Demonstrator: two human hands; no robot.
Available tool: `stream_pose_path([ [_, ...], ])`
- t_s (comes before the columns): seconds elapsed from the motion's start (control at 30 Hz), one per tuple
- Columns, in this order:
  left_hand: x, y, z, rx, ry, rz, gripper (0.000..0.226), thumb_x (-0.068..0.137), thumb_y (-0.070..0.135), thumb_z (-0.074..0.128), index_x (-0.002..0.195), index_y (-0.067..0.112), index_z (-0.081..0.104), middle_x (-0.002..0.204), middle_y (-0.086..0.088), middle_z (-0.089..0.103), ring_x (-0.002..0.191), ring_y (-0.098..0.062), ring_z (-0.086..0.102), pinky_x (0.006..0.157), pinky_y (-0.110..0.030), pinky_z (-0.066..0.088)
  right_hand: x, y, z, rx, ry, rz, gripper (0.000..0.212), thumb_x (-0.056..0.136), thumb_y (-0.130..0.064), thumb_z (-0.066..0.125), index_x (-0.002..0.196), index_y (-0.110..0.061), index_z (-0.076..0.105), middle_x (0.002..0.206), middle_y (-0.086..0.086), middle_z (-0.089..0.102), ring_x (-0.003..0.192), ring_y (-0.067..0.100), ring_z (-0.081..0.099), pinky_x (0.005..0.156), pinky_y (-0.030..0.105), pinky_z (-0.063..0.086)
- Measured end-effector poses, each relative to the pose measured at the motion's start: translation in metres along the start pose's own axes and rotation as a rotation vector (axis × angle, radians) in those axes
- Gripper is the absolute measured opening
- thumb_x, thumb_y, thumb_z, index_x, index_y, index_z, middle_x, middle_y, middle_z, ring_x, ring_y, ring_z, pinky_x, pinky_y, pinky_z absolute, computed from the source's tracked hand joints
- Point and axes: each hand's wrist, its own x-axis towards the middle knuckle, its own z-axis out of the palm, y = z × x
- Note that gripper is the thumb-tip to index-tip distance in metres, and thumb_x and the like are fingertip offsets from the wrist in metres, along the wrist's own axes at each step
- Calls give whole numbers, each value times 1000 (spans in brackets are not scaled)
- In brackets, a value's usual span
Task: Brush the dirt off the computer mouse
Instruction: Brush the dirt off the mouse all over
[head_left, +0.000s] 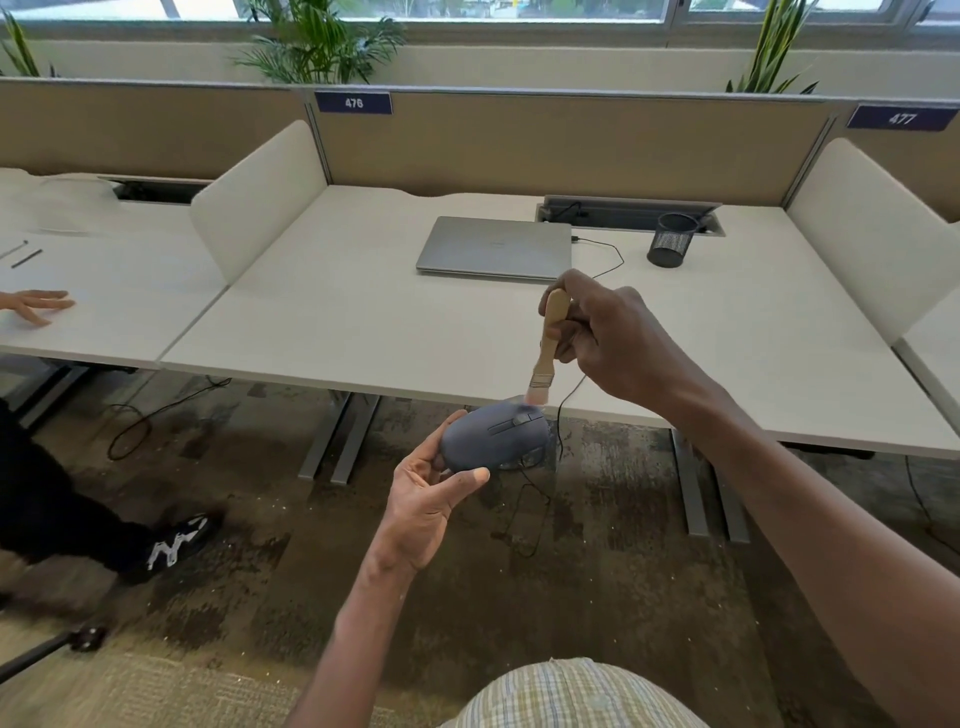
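A dark grey wired computer mouse (496, 436) is held in the air just in front of the desk's front edge, above the floor. My left hand (428, 501) grips it from below and from its near end, thumb along the side. My right hand (605, 338) holds a small paintbrush (548, 345) with a pale wooden handle, bristles pointing down. The blurred bristle tip touches the mouse's far end beside the scroll wheel. The mouse's black cable hangs down to the floor.
On the white desk (363, 322) lie a shut silver laptop (496, 248) with a plugged cable and a black mesh pen cup (672, 240). White dividers stand on both sides. Another person's hand (39, 305) rests on the left desk, their shoe (176, 540) on the carpet.
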Motion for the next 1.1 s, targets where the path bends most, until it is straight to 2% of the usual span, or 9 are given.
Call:
stream_pose_path([
  [0.07, 0, -1, 0, 8, -15, -5, 71, 66, 9, 90, 132, 27, 73, 132, -10, 71, 120, -24, 69, 90, -27, 61, 1, 1, 3, 30, -25, -5, 37, 89, 22, 43, 99, -13, 53, 85, 8, 66, 77, 8, 69, 67, 23, 61],
  [0.2, -2, -2, -1, 5, -20, -12, 72, 65, 7, 90, 133, 26, 72, 133, -12, 69, 120, -24, 69, 91, -27, 61, 4, 8, 10, 55, 18, 1, 39, 86, 23, 40, 100, -10, 54, 84, 12, 67, 77, 22, 71, 68, 38, 62],
  [0.27, -3, -2, -1, 10, -22, -7, 74, 66, 7, 89, 135, 24, 69, 134, -13, 69, 121, -24, 69, 91, -28, 61, 3, 12, 9, 57, 61, 9, 38, 85, 22, 40, 102, -8, 54, 83, 11, 68, 75, 25, 71, 67, 41, 61],
  [0.43, -3, -1, -2, 7, -13, -10, 73, 65, 8, 90, 133, 24, 70, 132, -11, 71, 123, -26, 68, 92, -29, 61, -4, 16, -4, 69, 66, 9, 41, 83, 23, 40, 100, -12, 55, 83, 5, 69, 75, 17, 72, 66, 36, 62],
  [0.57, -2, -1, 3, 23, -26, -5, 70, 66, 9, 90, 131, 29, 73, 134, -10, 70, 124, -26, 68, 91, -28, 61, -6, 11, 1, 76, 5, -14, 42, 81, 24, 39, 98, -11, 55, 81, 5, 67, 77, 21, 72, 66, 38, 62],
  [0.67, -3, 0, 5, 19, -34, -8, 70, 66, 8, 90, 130, 28, 74, 132, -10, 71, 122, -25, 69, 90, -27, 61, -4, 12, 5, 85, 72, -6, 37, 83, 22, 40, 100, -8, 55, 82, 9, 68, 75, 25, 72, 66, 41, 61],
  [0.8, -5, 1, 5, 16, -20, 2, 69, 65, 7, 90, 130, 26, 74, 131, -10, 71, 122, -27, 69, 88, -28, 62, -6, 17, -1, 72, 139, 5, 36, 85, 22, 42, 99, -9, 55, 83, 6, 69, 72, 18, 72, 65, 38, 61],
  [0.97, -7, 2, 6, 18, -24, 0, 69, 65, 8, 90, 130, 27, 74, 132, -11, 71, 123, -27, 69, 88, -28, 62, -12, 11, -3, 93, 21, -3, 44, 82, 25, 41, 98, -13, 55, 82, 6, 69, 78, 16, 73, 67, 34, 63],
  [1.1, -11, 1, 6, 21, -30, -6, 70, 65, 8, 90, 131, 26, 73, 134, -14, 68, 122, -28, 69, 89, -27, 61, -10, 4, 7, 78, 26, -18, 38, 84, 24, 42, 100, -7, 56, 83, 11, 68, 77, 25, 72, 67, 39, 61],
])
